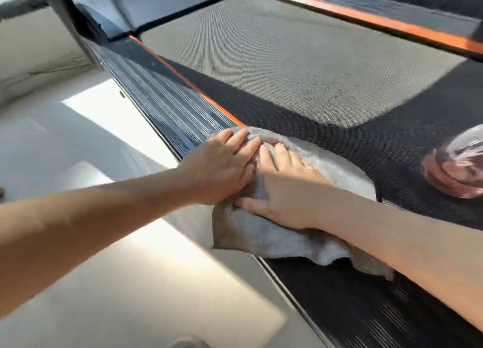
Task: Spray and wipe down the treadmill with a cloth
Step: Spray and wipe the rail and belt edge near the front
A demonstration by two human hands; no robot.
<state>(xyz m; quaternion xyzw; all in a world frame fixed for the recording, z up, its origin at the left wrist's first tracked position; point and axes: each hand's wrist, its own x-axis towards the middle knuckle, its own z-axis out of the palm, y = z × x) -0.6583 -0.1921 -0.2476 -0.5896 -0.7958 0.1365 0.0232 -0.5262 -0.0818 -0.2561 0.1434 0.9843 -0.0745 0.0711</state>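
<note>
A grey cloth (261,235) lies bunched over the left side rail (162,104) of the treadmill, where the ribbed black rail meets the dark belt (287,60). My left hand (222,164) presses flat on the cloth's far left part, fingers straight. Beside it, my right hand (282,188) lies spread on the cloth's middle, thumb stretched toward me. A clear spray bottle (457,169) with pink liquid lies on the belt at the right edge, blurred.
An orange stripe (193,86) runs along the left rail's inner edge, and another orange stripe (379,23) marks the far rail. A grey upright post (62,15) rises at the top left. Pale sunlit floor (78,138) lies left of the treadmill.
</note>
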